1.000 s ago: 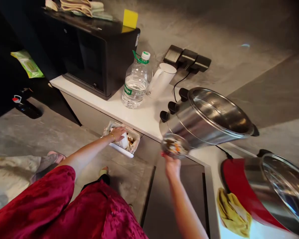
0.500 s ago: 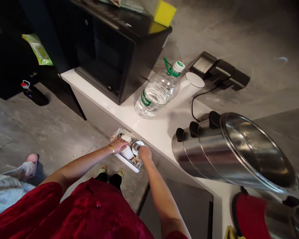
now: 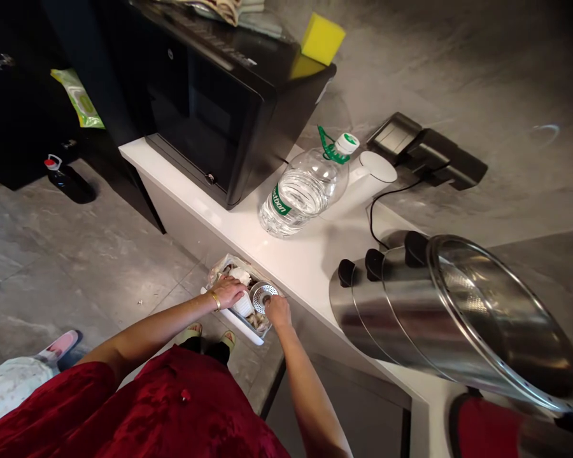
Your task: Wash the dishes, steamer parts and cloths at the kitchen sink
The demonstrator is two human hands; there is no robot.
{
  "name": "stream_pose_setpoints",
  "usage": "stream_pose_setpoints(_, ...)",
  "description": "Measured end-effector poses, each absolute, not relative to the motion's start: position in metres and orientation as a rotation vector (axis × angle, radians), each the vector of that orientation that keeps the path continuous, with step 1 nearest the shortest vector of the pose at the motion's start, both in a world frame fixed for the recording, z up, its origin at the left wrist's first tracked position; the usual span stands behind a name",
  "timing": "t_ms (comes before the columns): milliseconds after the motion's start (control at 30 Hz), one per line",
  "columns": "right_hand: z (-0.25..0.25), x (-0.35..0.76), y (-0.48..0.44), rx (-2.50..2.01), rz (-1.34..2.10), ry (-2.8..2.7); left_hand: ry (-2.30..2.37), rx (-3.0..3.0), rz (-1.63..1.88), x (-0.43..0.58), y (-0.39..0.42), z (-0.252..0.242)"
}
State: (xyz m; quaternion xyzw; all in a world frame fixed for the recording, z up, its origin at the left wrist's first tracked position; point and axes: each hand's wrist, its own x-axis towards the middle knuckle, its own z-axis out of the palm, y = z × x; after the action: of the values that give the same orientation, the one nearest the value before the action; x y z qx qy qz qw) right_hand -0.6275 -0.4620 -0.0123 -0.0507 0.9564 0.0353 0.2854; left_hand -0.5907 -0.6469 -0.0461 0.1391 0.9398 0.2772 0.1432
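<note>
Grey marbled floor tiles (image 3: 76,273) are stretching out below a white counter (image 3: 305,267) as I'm watching from afar, and two bare arms are reaching down past a red garment (image 3: 124,413) toward a white tray (image 3: 233,324) sitting just below the counter's edge; I cannot tell what is bearing it. A crumpled plastic liner (image 3: 224,267), food scraps (image 3: 260,321) and one white cup (image 3: 243,306) are filling that tray. My left hand (image 3: 229,291), wearing one gold bangle (image 3: 215,300), is curling over the cup, though I cannot tell whether it is gripping or only resting there. My right hand (image 3: 277,312) is holding a perforated metal strainer (image 3: 261,296) in a narrow pinch, just beside the cup and above the scraps. Up on the counter, one clear plastic water bottle (image 3: 303,194) with a green label is standing partly filled beside one white jug (image 3: 372,172), while a black microwave oven (image 3: 205,121) is carrying one yellow sponge (image 3: 321,39) on top. One stainless steel pot (image 3: 449,312) with three black knobs is lying tilted on its side, and a blurred red-and-steel object (image 3: 487,429) is crowding the lower corner of the view
</note>
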Motion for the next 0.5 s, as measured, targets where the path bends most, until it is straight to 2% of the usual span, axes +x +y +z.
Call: stream_pose_setpoints(500, -0.009, -0.618, -0.464, -0.038, -0.03, 2.6, 2.684, 0.475, 0.683, -0.6, -0.629, -0.051)
